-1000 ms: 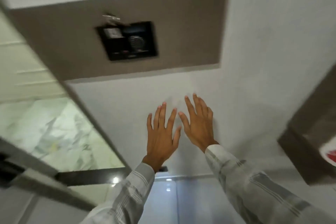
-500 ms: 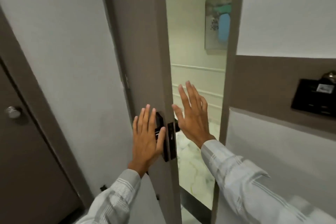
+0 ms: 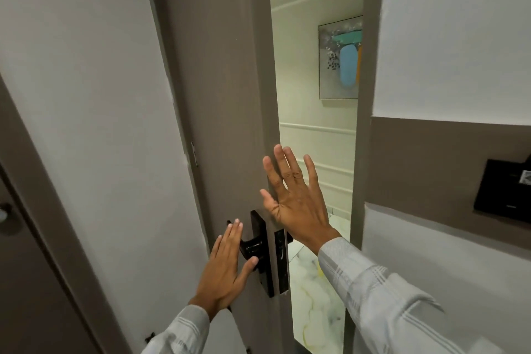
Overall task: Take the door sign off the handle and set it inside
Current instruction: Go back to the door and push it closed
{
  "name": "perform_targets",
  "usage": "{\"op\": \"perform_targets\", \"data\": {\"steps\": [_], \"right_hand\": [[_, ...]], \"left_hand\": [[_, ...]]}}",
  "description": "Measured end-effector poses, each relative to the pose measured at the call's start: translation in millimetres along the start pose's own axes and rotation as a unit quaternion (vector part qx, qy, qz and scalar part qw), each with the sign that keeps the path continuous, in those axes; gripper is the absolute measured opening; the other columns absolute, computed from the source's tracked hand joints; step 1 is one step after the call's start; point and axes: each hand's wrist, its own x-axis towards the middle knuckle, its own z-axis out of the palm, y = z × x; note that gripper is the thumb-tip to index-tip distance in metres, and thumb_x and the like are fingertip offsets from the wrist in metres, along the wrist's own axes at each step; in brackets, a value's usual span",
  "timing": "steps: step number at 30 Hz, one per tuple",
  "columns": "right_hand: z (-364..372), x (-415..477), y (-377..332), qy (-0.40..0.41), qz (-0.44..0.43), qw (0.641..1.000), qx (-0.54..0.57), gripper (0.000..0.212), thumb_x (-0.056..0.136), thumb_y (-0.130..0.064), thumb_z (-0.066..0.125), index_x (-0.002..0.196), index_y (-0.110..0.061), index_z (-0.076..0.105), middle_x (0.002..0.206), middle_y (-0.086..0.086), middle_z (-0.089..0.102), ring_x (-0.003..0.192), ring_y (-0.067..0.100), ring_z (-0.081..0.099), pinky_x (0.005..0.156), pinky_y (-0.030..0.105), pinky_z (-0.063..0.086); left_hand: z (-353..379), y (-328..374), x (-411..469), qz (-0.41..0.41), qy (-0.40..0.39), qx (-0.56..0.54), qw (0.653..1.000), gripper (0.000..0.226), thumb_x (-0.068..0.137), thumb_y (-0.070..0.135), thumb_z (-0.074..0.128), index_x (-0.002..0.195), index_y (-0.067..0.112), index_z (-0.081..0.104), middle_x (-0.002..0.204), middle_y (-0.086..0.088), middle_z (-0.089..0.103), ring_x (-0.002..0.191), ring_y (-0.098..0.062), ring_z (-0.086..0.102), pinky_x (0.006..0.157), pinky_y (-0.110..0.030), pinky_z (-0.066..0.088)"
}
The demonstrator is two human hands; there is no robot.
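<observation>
Versus half second ago: left hand point(image 3: 225, 269) lower, lower centre of frame, fingers flat together, thumb touching black door handle point(image 3: 252, 247), grip open, holding nothing. Right hand point(image 3: 296, 198) higher, at door point(image 3: 218, 95) edge, fingers spread, empty. Door ajar as before. Door sign not visible.

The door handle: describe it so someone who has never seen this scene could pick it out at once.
Start at the brown door, ajar on a pale corridor. Low on its open edge, the door handle is a glossy black lever on a tall black plate, the left hand lying flat against it. The black wall panel on the right has no lever.
</observation>
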Motion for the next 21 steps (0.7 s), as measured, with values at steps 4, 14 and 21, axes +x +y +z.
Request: {"op": "perform_targets", "data": {"steps": [4, 14, 21], "right_hand": [[-3.8, -4.9, 32.7, -0.01, 0.021, 0.999, -0.04, 0.068, 0.102, -0.041, 0.038, 0.155, -0.017, 0.003, 0.164, 0.005, -0.002, 0.153, 0.023, 0.007, 0.123, 0.051, 0.006], [-6.5, -7.0, 100.6, -0.086, 0.052, 0.957, -0.271, 0.072, 0.103, -0.033, 0.043, 0.157, -0.006, 0.003, 0.164, 0.01, -0.01, 0.151, 0.022, -0.012, 0.121, 0.048, -0.011], [0.5, 5.4, 130.4, -0.178, 0.086, 0.896, -0.398, 0.068, 0.106, -0.044, 0.021, 0.155, -0.004, -0.002, 0.162, 0.016, -0.014, 0.148, 0.025, -0.02, 0.118, 0.046, -0.018]], "left_hand": [[14.6, 17.0, 24.3, 0.02, -0.019, 0.003, 1.0, 0.078, 0.094, 0.07, 0.017, 0.154, 0.031, -0.013, 0.166, 0.009, -0.008, 0.151, -0.003, -0.014, 0.127, -0.038, 0.0], [71.0, 44.4, 100.3, 0.1, -0.039, 0.005, 0.994, 0.077, 0.096, 0.07, 0.016, 0.154, 0.029, -0.014, 0.164, 0.011, -0.019, 0.15, -0.005, -0.02, 0.123, -0.031, -0.013], [96.3, 43.1, 157.4, 0.181, -0.069, 0.0, 0.981, 0.073, 0.095, 0.07, 0.011, 0.152, 0.033, -0.016, 0.163, 0.008, -0.02, 0.149, -0.006, -0.025, 0.125, -0.037, -0.012]]}}
